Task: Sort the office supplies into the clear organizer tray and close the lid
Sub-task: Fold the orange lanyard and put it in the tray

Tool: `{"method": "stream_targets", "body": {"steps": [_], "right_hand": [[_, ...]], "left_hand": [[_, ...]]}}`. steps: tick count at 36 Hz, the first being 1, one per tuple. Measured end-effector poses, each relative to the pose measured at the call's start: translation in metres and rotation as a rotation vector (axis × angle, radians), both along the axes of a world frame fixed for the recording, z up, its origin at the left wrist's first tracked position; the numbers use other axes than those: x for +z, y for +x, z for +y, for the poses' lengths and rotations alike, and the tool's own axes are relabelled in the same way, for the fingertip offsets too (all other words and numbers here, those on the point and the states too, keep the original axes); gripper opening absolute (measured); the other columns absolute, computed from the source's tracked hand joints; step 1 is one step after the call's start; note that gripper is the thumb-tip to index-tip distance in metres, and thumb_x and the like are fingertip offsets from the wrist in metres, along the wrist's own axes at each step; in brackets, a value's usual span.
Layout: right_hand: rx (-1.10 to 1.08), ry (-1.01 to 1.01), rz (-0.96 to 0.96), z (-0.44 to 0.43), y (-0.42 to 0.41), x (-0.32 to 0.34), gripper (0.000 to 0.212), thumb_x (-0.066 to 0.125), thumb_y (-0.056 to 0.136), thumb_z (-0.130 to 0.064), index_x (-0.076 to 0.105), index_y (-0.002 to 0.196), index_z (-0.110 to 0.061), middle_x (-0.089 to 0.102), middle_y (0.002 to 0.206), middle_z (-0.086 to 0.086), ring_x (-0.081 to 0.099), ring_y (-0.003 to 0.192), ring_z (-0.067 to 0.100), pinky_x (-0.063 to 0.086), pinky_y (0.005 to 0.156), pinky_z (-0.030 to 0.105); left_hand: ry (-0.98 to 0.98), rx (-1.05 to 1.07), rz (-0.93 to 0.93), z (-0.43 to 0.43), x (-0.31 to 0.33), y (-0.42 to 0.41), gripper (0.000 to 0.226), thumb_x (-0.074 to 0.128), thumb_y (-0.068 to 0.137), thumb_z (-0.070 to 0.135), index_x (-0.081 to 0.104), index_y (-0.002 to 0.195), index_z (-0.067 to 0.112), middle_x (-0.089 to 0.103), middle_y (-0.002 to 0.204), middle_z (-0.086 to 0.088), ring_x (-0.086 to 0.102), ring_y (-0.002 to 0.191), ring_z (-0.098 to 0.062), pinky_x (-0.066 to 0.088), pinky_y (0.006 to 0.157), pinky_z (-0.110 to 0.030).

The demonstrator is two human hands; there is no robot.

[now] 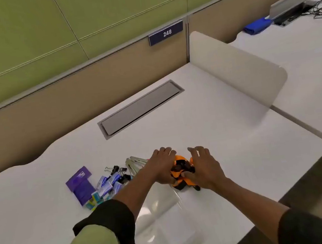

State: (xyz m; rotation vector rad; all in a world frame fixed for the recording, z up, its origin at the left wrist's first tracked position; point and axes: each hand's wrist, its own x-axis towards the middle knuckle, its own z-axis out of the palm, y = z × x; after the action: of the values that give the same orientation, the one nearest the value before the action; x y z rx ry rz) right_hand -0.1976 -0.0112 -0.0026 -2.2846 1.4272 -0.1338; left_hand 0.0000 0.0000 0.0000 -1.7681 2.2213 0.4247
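Observation:
My left hand (pixel 162 165) and my right hand (pixel 204 167) both close around a cluster of orange and black tape dispensers (pixel 181 173) on the white desk (pixel 207 120). The clear organizer tray (pixel 162 213) lies just in front of them, near me, partly hidden under my left forearm; I cannot tell whether its lid is up. To the left lie purple boxes (pixel 80 185), several small blue-and-white staple boxes (pixel 107 185), black binder clips (pixel 117 170) and flat silver metal pieces (pixel 135 163).
A grey cable hatch (pixel 140 108) is set into the desk further back. A beige divider panel (pixel 237 68) stands at the right. Beyond it, the neighbouring desk holds a blue cloth (pixel 258 25) and black cables (pixel 321 8). The desk edge drops off at right.

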Motion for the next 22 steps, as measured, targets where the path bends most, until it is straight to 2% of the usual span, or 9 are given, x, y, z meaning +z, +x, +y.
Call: {"method": "stream_targets", "body": {"steps": [6,10,13,16,19,22], "right_hand": [[-0.123,0.042,0.05,0.003,-0.01,-0.013,0.116,0.065,0.06,-0.082,0.024,0.152,-0.024,0.037,0.148,0.004,0.036,0.136,0.023,0.049,0.091,0.04],[-0.127,0.118,0.083,0.003,-0.012,-0.024,0.115,0.073,0.06,-0.074,0.02,0.151,-0.027,0.038,0.14,0.004,0.037,0.131,0.024,0.048,0.076,0.037],[-0.1,0.151,0.049,0.004,-0.012,-0.037,0.112,0.078,0.06,-0.065,0.022,0.149,-0.028,0.037,0.13,0.004,0.042,0.121,0.025,0.046,0.069,0.034],[-0.086,0.17,-0.021,0.001,-0.008,-0.043,0.099,0.08,0.064,-0.053,0.029,0.145,-0.027,0.038,0.121,0.004,0.052,0.107,0.025,0.053,0.07,0.037],[-0.1,0.219,-0.092,-0.002,-0.003,-0.046,0.07,0.079,0.067,-0.044,0.045,0.125,-0.027,0.041,0.105,0.0,0.058,0.08,0.021,0.056,0.065,0.038],[-0.149,0.241,-0.15,-0.007,-0.002,-0.052,0.047,0.078,0.07,-0.035,0.057,0.11,-0.023,0.049,0.093,-0.001,0.057,0.073,0.019,0.048,0.059,0.027]], "left_hand": [[0.033,-0.044,0.011,-0.008,-0.012,-0.012,0.083,0.084,0.078,0.046,0.046,0.141,0.009,0.055,0.136,-0.012,0.052,0.121,-0.032,0.046,0.102,-0.043],[0.04,0.021,0.095,-0.011,-0.018,-0.017,0.062,0.082,0.083,0.035,0.052,0.131,0.007,0.051,0.128,-0.016,0.054,0.114,-0.033,0.049,0.086,-0.041],[0.042,0.063,0.148,-0.011,-0.022,-0.021,0.051,0.08,0.085,0.028,0.055,0.125,0.006,0.049,0.127,-0.016,0.056,0.11,-0.032,0.051,0.084,-0.04],[0.033,0.144,0.243,-0.01,-0.023,-0.027,0.04,0.075,0.088,0.021,0.057,0.12,0.004,0.049,0.127,-0.016,0.059,0.106,-0.034,0.051,0.083,-0.04],[0.027,0.238,0.352,-0.008,-0.023,-0.035,0.036,0.072,0.089,0.023,0.06,0.115,0.002,0.054,0.122,-0.016,0.06,0.1,-0.035,0.046,0.078,-0.038],[0.008,0.328,0.445,-0.004,-0.015,-0.041,0.035,0.066,0.082,0.029,0.063,0.104,0.003,0.064,0.105,-0.016,0.061,0.092,-0.033,0.039,0.072,-0.034]]}}
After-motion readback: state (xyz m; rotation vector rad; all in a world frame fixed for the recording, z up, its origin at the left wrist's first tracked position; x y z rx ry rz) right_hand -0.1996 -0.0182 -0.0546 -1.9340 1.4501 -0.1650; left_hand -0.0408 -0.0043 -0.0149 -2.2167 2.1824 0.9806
